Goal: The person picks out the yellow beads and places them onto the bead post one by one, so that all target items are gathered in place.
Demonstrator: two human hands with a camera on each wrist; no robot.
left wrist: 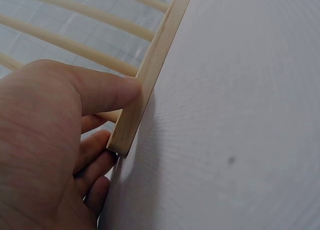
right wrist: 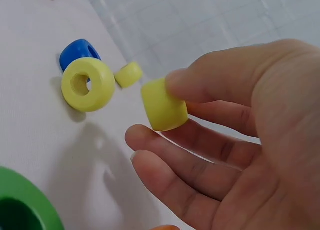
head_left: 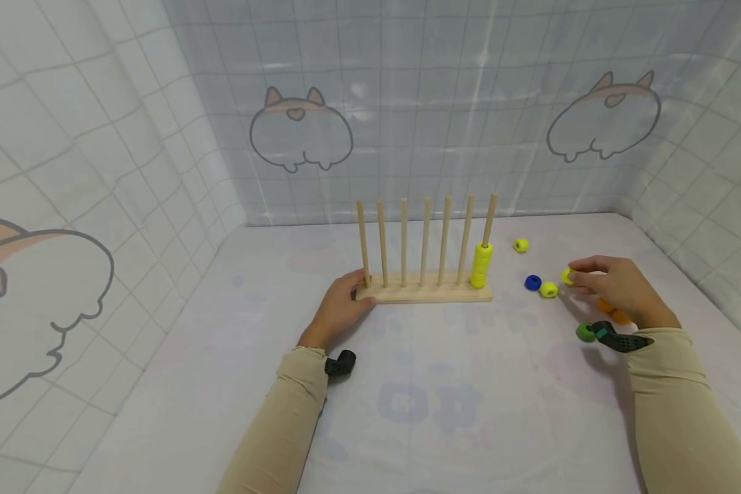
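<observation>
A wooden rack (head_left: pixel 429 295) with a row of upright pegs stands on the table. Its rightmost peg (head_left: pixel 489 219) carries a stack of yellow beads (head_left: pixel 481 265); the other pegs are bare. My left hand (head_left: pixel 339 307) grips the left end of the rack's base, thumb on the front edge, as the left wrist view shows. Off to the right, my right hand (head_left: pixel 614 283) pinches a yellow bead (right wrist: pixel 164 104) between thumb and fingers, above the table. Close by lie another yellow bead (head_left: pixel 549 289) and a blue bead (head_left: pixel 533 282).
Further back lies one more yellow bead (head_left: pixel 521 245). A green bead (head_left: pixel 586 332) and orange beads (head_left: pixel 621 316) lie beneath my right hand and wrist. White tiled-print curtains (head_left: pixel 420 103) stand behind and at both sides of the table (head_left: pixel 407 363).
</observation>
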